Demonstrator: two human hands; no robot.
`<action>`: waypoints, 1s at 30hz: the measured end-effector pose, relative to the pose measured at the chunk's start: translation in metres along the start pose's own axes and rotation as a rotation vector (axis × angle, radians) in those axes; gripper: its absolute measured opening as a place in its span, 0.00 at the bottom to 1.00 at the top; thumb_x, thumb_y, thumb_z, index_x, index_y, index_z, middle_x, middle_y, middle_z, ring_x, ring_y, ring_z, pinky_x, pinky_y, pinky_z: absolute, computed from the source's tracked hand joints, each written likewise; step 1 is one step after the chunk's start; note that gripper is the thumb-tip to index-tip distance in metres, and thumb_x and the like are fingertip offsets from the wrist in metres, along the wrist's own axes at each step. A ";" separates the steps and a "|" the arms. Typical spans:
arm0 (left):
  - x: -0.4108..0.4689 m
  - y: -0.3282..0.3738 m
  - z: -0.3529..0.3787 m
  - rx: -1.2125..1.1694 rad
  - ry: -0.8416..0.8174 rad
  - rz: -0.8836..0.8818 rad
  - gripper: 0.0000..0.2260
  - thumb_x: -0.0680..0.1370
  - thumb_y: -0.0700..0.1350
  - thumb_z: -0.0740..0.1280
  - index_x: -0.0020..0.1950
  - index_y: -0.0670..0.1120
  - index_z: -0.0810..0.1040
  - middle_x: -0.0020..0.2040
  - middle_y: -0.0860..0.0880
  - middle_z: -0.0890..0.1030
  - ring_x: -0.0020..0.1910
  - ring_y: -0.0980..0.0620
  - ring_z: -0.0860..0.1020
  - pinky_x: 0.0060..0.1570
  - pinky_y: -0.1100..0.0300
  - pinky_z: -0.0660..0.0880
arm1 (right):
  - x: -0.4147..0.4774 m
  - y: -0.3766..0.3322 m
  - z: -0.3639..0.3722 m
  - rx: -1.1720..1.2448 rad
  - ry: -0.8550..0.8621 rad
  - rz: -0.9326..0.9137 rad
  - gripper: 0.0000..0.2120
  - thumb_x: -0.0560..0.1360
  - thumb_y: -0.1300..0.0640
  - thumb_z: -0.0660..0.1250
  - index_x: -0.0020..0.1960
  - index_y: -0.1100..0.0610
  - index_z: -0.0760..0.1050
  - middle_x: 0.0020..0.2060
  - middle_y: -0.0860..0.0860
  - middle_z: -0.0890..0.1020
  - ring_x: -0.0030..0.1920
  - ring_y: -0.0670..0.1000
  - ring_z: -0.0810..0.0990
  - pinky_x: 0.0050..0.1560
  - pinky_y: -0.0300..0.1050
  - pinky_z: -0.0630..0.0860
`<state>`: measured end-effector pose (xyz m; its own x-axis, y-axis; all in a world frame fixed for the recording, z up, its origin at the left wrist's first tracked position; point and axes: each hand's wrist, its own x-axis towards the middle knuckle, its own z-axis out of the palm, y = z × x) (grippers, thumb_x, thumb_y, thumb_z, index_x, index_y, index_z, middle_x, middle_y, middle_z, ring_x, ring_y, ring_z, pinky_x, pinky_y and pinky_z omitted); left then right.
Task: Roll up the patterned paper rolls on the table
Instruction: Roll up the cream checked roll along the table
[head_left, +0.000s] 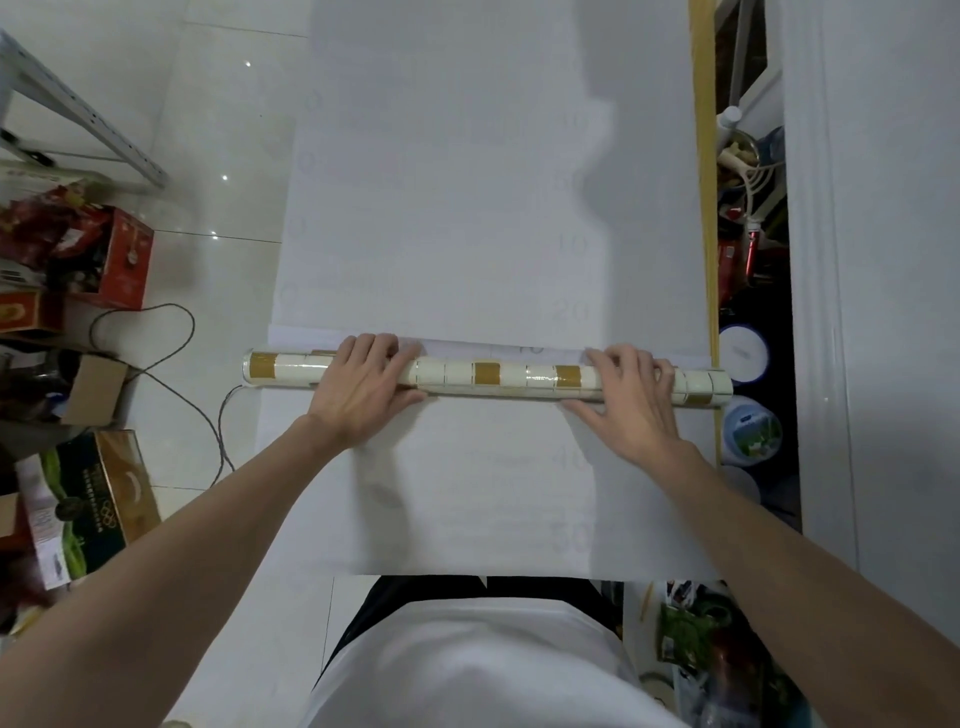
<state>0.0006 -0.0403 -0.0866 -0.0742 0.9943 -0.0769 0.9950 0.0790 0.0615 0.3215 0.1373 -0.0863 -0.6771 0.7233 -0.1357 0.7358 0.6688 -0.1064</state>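
Long white table (707, 234) with a yellow strip on its right edge; glossy white tile floor (218, 156) to the left. A white sheet (441, 208) covers the top, with faint numbers that are mostly unreadable. Paper roll (488, 376) lies crosswise mid-table, left end past the left edge, right end at the right edge. It's a tight glossy cylinder with cream and gold squares. Left hand (363, 387) and right hand (636, 400) both wrap over it, fingers across the top, thumbs on the near side. Cardboard boxes (122, 260) and cable (171, 374) on the floor, partly cut off. Gap right of the table is dark and cluttered; only tubs (750, 353) are clear.
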 end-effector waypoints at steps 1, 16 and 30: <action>0.003 0.000 -0.002 -0.017 -0.003 -0.015 0.27 0.79 0.62 0.55 0.67 0.43 0.72 0.54 0.43 0.76 0.49 0.40 0.74 0.54 0.47 0.69 | 0.003 0.002 -0.002 0.009 0.005 -0.001 0.30 0.74 0.31 0.61 0.67 0.50 0.69 0.56 0.49 0.71 0.56 0.54 0.71 0.61 0.54 0.61; 0.057 0.034 -0.015 0.092 -0.318 -0.280 0.19 0.69 0.48 0.67 0.58 0.44 0.72 0.50 0.45 0.75 0.46 0.42 0.73 0.48 0.48 0.67 | 0.069 -0.026 -0.022 -0.145 -0.260 -0.084 0.27 0.68 0.44 0.68 0.63 0.52 0.69 0.55 0.52 0.76 0.54 0.57 0.72 0.56 0.51 0.63; -0.030 0.047 -0.083 0.031 -0.181 -0.243 0.17 0.69 0.51 0.72 0.52 0.42 0.77 0.52 0.43 0.78 0.47 0.39 0.76 0.45 0.49 0.70 | 0.011 -0.063 -0.066 -0.100 -0.128 -0.184 0.17 0.66 0.48 0.70 0.52 0.53 0.76 0.50 0.52 0.79 0.51 0.57 0.76 0.58 0.51 0.63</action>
<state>0.0441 -0.0600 0.0008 -0.2999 0.9175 -0.2615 0.9514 0.3078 -0.0109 0.2669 0.1151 -0.0159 -0.7876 0.5645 -0.2471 0.5910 0.8055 -0.0437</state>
